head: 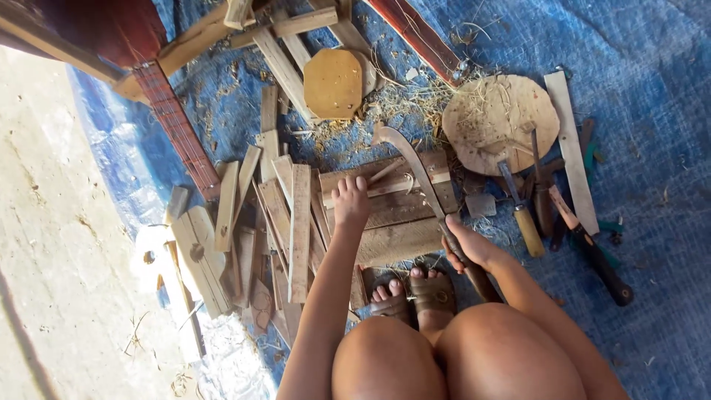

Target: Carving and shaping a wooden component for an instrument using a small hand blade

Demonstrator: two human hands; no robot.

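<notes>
A: Hands, and what is in them?

B: My right hand (468,244) is clamped on the dark handle of a curved machete (422,174), blade running toward 11 o'clock. My left hand (350,198) lies fingers spread on the wooden block (400,215), gripping nothing.

A: Materials and edges?

B: Rough grey slats (299,230) are heaped at 9 o'clock of the block. A round wooden disc (500,122) with shavings lies at 1 o'clock, chisels (522,215) just below it. Blue tarp (652,148) gives open room at 3 o'clock; its edge meets concrete floor (52,244) at 9 o'clock.
</notes>
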